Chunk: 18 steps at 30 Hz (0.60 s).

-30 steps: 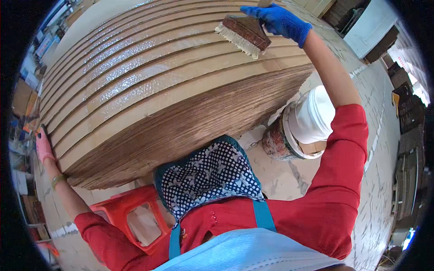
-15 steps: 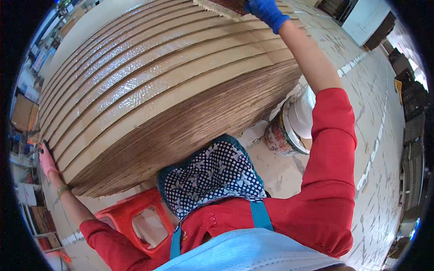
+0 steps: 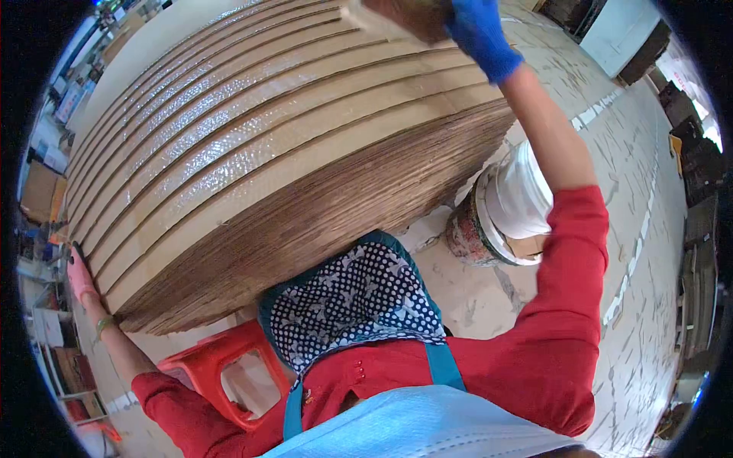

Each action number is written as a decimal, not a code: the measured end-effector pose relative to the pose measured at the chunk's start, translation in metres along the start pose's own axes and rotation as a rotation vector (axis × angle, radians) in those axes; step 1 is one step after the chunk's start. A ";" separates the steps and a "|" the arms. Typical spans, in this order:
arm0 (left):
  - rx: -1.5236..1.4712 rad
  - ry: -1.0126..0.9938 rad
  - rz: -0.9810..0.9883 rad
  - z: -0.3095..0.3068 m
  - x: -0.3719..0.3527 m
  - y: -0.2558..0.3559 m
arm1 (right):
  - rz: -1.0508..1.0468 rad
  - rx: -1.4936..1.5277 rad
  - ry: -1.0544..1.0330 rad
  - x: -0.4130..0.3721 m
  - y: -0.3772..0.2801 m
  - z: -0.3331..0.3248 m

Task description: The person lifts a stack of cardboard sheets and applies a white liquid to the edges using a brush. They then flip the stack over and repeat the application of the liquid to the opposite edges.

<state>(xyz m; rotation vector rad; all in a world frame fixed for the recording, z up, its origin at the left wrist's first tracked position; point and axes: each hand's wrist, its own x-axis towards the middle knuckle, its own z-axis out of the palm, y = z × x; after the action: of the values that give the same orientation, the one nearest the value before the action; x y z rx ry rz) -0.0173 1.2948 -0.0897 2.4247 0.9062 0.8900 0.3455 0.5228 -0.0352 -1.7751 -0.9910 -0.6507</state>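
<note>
My right hand, in a blue knitted glove, grips a wide brush at the top of the head view. The brush has a brown body and pale bristles, and it is blurred. Beneath it lies a tall stack of cardboard sheets, fanned so that the edges overlap in long strips. Wet, shiny patches cover the middle and left of those strips. At the stack's left end, my left hand in a pink glove lies against the edge with its fingers stretched out; the fingertips are small and partly hidden.
A stained bucket with a white container in it stands on the floor right of the stack. A red plastic stool is at lower left. Piles of cardboard line the far right; shelves and boxes stand at left.
My right hand and the brush have moved right and slightly toward me over the strips. My left hand has stayed at the stack's left edge.
</note>
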 end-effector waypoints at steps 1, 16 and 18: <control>0.046 0.074 0.034 0.001 -0.001 0.001 | -0.139 -0.154 0.055 0.025 0.018 0.006; 0.116 0.078 -0.072 0.001 0.019 -0.028 | -0.372 -0.574 -0.086 -0.046 0.015 -0.015; 0.139 0.143 0.024 0.004 0.013 -0.026 | -0.102 -0.227 -0.051 -0.048 0.013 -0.018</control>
<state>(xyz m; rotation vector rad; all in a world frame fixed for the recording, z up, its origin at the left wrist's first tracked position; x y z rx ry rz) -0.0182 1.3218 -0.1009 2.5191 1.0239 1.0528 0.3309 0.4872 -0.0716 -1.9559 -1.0823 -0.8124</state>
